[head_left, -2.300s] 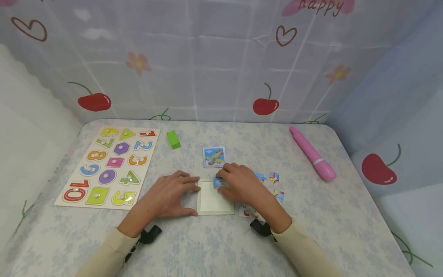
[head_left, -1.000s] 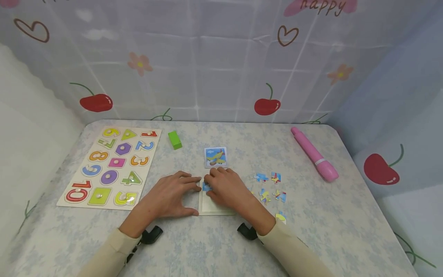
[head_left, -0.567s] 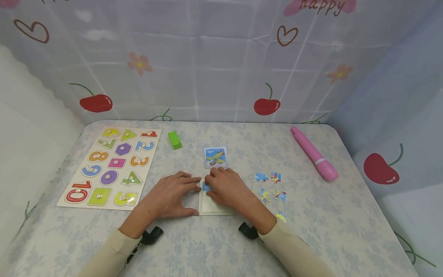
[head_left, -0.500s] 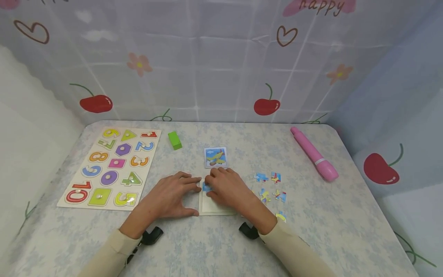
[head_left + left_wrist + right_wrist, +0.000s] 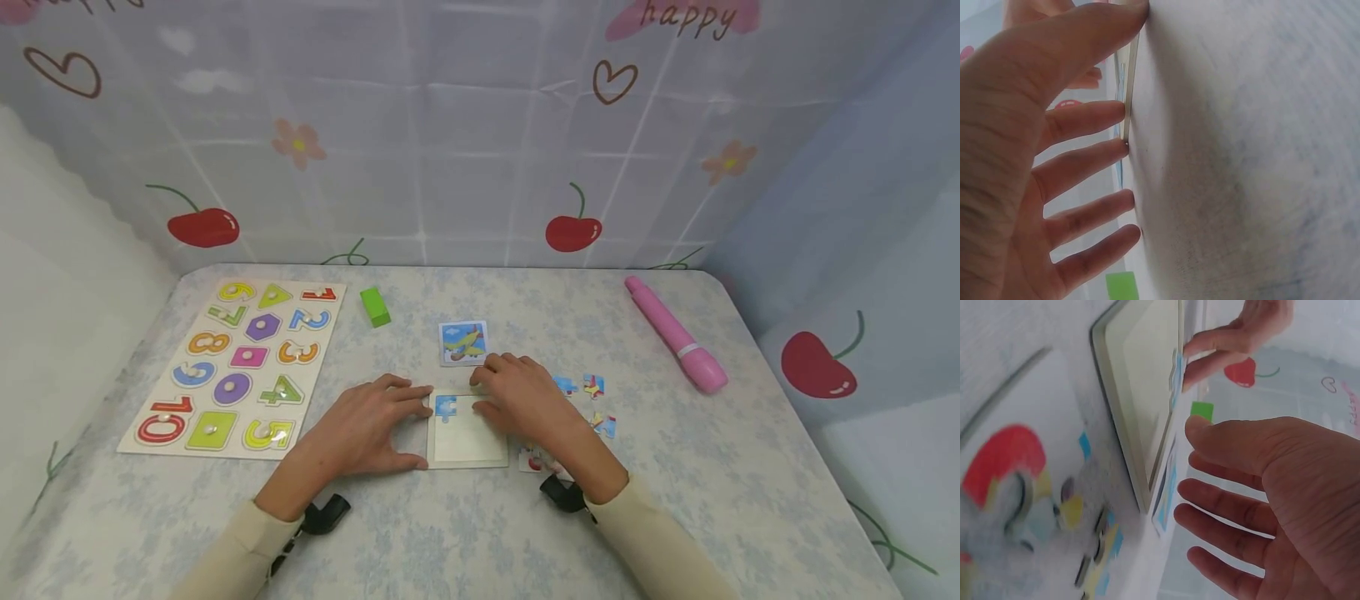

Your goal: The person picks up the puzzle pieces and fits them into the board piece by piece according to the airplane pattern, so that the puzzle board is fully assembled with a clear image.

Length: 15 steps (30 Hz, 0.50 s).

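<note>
While at opposite tray edges (image 5: 431,442), left hand (image 5: 366,425) and right hand (image 5: 527,400), fingers parted, puzzle piece (image 5: 446,407) and room between.

Left of and beyond the left hand (image 5: 375,425), number board (image 5: 258,377), flat; bears coloured digits (image 5: 207,343) and shapes (image 5: 232,388) with small knobs. Farther off past that hand, green block (image 5: 375,307). Well beyond and right of the right hand (image 5: 528,400), pink pen-shaped object (image 5: 671,333), lying aslant, pale band near its thicker end. Beneath both hands, pale blue-patterned tabletop (image 5: 465,542). Past them, backdrop (image 5: 480,142); shows cherries (image 5: 573,234) and flowers (image 5: 298,145).
</note>
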Each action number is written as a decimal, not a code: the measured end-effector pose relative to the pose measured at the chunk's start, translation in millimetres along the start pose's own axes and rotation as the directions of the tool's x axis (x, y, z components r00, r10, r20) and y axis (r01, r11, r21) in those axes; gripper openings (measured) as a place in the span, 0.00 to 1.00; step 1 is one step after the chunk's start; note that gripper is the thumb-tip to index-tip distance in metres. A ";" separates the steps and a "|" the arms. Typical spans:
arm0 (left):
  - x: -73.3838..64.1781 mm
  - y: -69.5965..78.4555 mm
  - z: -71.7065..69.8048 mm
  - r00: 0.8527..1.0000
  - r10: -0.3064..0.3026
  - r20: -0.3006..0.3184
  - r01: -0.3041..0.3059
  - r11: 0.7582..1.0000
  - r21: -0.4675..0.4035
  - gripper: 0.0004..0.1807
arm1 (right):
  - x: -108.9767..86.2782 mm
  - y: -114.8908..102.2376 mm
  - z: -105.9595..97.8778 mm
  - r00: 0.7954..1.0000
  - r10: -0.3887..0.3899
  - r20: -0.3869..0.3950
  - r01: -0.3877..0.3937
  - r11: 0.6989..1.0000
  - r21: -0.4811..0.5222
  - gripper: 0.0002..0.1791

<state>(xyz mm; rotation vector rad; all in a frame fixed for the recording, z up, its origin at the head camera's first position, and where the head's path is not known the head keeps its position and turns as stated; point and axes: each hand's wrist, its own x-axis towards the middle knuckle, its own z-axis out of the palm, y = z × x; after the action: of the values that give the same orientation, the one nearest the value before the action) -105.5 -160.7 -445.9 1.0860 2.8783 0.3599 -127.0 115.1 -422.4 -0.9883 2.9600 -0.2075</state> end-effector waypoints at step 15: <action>-1.0 0.2 1.0 1.000 0.011 -0.016 -0.011 1.000 -0.004 0.38 | -23.4 32.5 -14.2 0.993 0.094 -0.073 -0.089 0.994 0.058 0.17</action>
<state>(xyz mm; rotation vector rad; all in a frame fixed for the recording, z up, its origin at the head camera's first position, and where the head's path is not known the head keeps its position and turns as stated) -104.5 -161.0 -446.8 1.1043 2.8854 0.3762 -128.5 156.5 -413.3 -0.8550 3.0402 -0.3296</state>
